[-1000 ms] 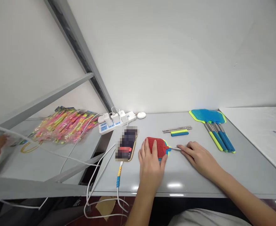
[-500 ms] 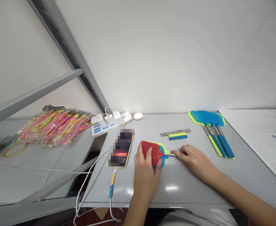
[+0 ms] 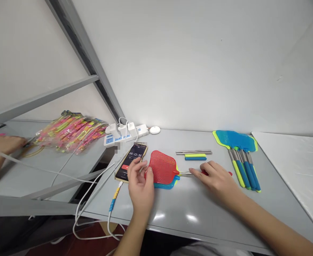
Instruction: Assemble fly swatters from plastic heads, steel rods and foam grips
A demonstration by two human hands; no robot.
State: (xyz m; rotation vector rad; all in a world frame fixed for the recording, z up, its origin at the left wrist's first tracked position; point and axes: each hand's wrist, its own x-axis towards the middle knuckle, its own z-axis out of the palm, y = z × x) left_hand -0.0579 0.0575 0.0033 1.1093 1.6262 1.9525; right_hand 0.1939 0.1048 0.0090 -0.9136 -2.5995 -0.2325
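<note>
A red fly swatter (image 3: 163,167) with a mesh head lies sideways over a blue swatter head (image 3: 165,186), with a little yellow-green showing at the edge. My right hand (image 3: 215,179) is closed round its red handle, index finger stretched along the metal rod (image 3: 185,173). At the red head's left edge is my left hand (image 3: 141,181), fingers loosely curled and thumb apart; a bit of red shows by the thumb, and whether it touches the head I cannot tell. Behind lie metal rods (image 3: 194,152), a yellow-green grip (image 3: 195,155) and a blue grip (image 3: 195,159).
Blue and yellow-green swatters (image 3: 236,140) lie stacked at right, beside a white sheet (image 3: 292,160). At left are a phone (image 3: 131,161) on a cable, a power strip (image 3: 124,138) and bagged pink-yellow items (image 3: 73,133) beyond a metal frame. Another person's hand (image 3: 8,146) is far left.
My left hand has moved left off the red head, uncovering it, toward the phone. The red swatter sits slightly further left. My right hand stays on the handle; the other person's hand has come further in.
</note>
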